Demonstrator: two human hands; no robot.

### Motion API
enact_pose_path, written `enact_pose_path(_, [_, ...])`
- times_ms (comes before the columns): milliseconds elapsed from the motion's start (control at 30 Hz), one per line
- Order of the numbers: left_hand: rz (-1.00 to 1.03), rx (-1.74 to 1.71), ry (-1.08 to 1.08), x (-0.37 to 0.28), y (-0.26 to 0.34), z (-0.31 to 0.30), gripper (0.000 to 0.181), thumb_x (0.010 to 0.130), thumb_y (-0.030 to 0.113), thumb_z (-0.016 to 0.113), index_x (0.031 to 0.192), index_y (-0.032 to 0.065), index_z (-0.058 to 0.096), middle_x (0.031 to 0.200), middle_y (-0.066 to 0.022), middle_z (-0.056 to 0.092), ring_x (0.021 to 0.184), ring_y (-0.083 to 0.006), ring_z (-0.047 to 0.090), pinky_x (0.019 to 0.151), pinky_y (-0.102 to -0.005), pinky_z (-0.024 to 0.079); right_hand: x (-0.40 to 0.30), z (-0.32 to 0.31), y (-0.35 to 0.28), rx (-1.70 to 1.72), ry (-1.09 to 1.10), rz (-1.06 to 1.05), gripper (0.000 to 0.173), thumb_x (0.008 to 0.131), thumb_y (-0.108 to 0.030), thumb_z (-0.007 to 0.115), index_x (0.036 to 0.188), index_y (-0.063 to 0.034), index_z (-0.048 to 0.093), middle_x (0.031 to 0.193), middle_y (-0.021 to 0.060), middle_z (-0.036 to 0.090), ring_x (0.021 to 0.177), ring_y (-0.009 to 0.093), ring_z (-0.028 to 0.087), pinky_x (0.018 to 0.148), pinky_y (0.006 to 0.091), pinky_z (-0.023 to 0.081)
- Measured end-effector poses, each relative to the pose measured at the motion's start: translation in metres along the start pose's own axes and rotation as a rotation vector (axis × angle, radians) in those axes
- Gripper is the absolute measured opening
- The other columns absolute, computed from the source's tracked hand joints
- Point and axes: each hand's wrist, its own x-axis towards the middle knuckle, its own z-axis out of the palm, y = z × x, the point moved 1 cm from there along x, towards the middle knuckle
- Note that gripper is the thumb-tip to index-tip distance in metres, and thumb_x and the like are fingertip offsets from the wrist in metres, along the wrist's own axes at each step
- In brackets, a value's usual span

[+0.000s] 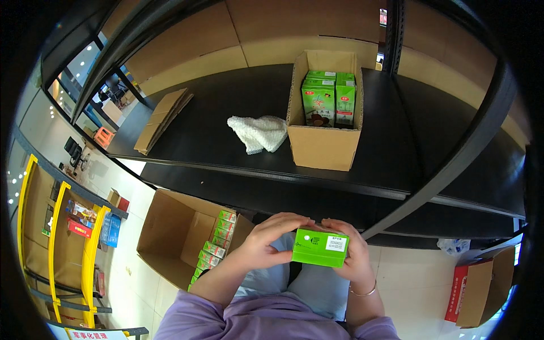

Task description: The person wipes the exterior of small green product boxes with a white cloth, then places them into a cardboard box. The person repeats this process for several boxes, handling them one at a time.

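Between my two hands, above my lap, is a green carton (pixel 319 250) with a white printed label on the face turned up to me. My left hand (pixel 276 240) grips its left side, thumb along the near edge. My right hand (pixel 352 255) wraps around the right side. On the black shelf ahead stands an open cardboard box (pixel 325 148) holding several green cartons (pixel 318 100), upright, at its far end. Low on my left, a larger open cardboard box (pixel 170 225) has several more green cartons (pixel 221 233) lined up along its right side.
A crumpled white cloth (pixel 259 131) lies beside the shelf box. Flattened cardboard (pixel 163 121) rests at the shelf's left end. A dark metal upright (pixel 459 165) curves past on the right. Another cardboard box (pixel 480 289) sits on the floor right; yellow-edged shelving (pixel 91 263) is at left.
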Motion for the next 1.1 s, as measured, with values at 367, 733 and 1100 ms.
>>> enact_pose_path(367, [-0.042,-0.14,0.024,-0.017,0.006,-0.006,0.057,0.064,0.012,0.075,0.113,0.0027,0.048,0.112,-0.0192,0.052,0.106,-0.0325,0.05,0.085,-0.0408,0.042,-0.001,0.013,-0.007,0.026,-0.074,-0.037,0.049,0.067,-0.008,0.065,0.112,-0.0009,0.048,0.109,0.0165,0.055,0.1,0.03,0.055,0.084,0.0341,0.044])
enact_pose_path(733, [-0.167,-0.274,-0.038,-0.038,-0.012,-0.045,0.061,0.066,0.011,0.074,0.118,0.0022,0.043,0.116,-0.0157,0.051,0.107,-0.0259,0.051,0.089,-0.035,0.039,0.014,0.052,-0.016,0.123,-0.051,0.121,0.052,0.066,-0.009,0.071,0.112,-0.0004,0.048,0.106,0.0143,0.056,0.097,0.025,0.057,0.081,0.0315,0.045])
enact_pose_path(1100, [-0.245,-0.492,0.031,-0.051,-0.038,-0.086,0.059,0.072,0.007,0.069,0.122,-0.0004,0.038,0.116,-0.0117,0.05,0.108,-0.0199,0.049,0.093,-0.0333,0.037,0.056,0.088,-0.026,0.137,-0.07,0.241,0.052,0.067,-0.01,0.073,0.111,0.0028,0.049,0.104,0.0136,0.058,0.096,0.021,0.057,0.084,0.031,0.045])
